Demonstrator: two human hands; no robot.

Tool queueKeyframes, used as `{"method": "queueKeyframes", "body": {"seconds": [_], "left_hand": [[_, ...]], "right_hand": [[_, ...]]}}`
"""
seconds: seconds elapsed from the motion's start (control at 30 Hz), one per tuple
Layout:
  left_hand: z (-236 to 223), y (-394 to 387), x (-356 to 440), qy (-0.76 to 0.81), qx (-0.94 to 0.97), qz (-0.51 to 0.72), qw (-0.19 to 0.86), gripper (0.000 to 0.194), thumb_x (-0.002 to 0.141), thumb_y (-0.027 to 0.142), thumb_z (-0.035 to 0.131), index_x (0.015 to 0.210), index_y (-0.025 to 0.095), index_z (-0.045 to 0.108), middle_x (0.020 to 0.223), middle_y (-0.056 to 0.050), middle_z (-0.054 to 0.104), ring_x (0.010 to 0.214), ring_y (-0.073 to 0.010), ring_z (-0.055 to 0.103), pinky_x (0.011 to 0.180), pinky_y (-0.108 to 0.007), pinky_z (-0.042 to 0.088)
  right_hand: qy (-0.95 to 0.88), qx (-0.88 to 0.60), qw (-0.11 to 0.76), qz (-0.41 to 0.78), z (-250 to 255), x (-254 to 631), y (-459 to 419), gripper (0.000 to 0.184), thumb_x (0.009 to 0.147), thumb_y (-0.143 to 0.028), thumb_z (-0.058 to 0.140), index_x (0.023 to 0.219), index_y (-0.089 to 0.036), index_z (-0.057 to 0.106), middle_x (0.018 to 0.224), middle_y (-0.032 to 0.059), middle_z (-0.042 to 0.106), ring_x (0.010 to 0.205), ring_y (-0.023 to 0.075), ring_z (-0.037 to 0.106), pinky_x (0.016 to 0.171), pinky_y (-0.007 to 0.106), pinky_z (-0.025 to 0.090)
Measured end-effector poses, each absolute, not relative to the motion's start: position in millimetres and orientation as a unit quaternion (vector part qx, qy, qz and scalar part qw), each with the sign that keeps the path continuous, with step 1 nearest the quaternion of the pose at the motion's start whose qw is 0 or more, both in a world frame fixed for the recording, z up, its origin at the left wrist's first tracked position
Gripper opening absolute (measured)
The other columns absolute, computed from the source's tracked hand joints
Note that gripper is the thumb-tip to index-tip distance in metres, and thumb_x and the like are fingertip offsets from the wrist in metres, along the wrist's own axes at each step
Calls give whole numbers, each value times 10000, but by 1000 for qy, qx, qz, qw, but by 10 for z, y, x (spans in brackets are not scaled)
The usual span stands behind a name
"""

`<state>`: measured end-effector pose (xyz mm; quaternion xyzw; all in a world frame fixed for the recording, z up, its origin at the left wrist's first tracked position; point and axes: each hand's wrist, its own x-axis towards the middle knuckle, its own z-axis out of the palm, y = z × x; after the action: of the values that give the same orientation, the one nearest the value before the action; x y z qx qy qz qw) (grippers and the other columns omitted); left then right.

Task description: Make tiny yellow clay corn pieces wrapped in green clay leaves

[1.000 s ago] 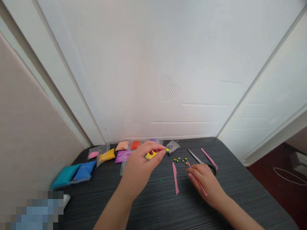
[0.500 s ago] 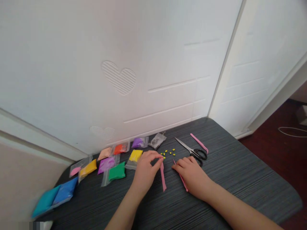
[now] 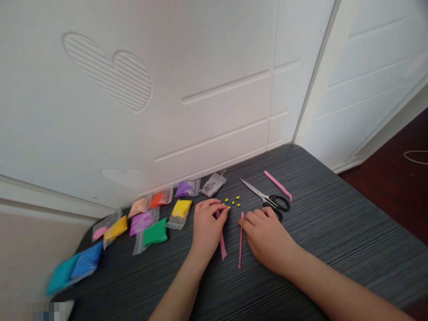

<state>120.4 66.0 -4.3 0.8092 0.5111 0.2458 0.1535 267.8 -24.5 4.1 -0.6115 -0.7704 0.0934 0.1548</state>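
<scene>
The stick (image 3: 240, 247) is touched by the right grip (image 3: 267, 240); the left grip (image 3: 207, 225) is held at the bits (image 3: 233, 203); whether either is closed cannot be told

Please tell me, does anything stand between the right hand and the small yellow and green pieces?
Only the top end of the pink stick, at the fingertips of the right hand, reaches into that gap. Nothing else visible stands before the small pieces; the scissors lie to the right, outside the path.

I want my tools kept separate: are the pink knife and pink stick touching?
Apart. The head view shows a strip of dark tabletop between the pink knife and the pink stick.
</scene>
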Motion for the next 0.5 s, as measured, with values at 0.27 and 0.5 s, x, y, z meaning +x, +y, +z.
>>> {"method": "queueKeyframes", "body": {"seconds": [0.27, 0.5], "left_hand": [[-35, 629, 1203, 516, 810, 237, 149, 140, 749, 281, 550, 761, 215, 673, 912, -20, 613, 924, -192, 474, 853, -353, 378], [-12, 623, 1147, 508, 816, 227, 158, 158, 761, 285, 533, 765, 227, 680, 916, -15, 625, 924, -200, 476, 848, -376, 376]], "right_hand": [[-767, -617, 153, 90, 42, 2674, -239, 271, 825, -176, 409, 1061, -187, 541, 902, 58, 568, 849, 194, 458, 775, 360, 240], [-770, -615, 146, 89, 38, 2678, -232, 257, 827, -183, 412, 1043, -193, 552, 894, 60, 571, 850, 188, 464, 778, 350, 238]]}}
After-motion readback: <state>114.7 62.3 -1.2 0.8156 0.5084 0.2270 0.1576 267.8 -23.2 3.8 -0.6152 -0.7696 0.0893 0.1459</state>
